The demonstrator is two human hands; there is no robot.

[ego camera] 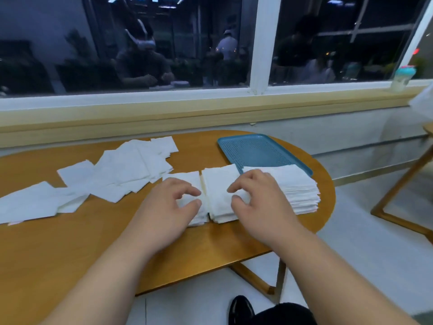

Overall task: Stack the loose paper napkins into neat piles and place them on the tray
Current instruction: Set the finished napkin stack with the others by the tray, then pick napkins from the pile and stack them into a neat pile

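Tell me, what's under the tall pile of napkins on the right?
The near end of the blue tray goes under the tall napkin pile. The wooden table lies beneath. The pile hides how far the tray reaches under it.

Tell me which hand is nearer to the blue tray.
Right. The right hand rests on the stacked napkins just in front of the blue tray. The left hand lies farther left, on the neighbouring pile.

Bare tabletop before scattered napkins
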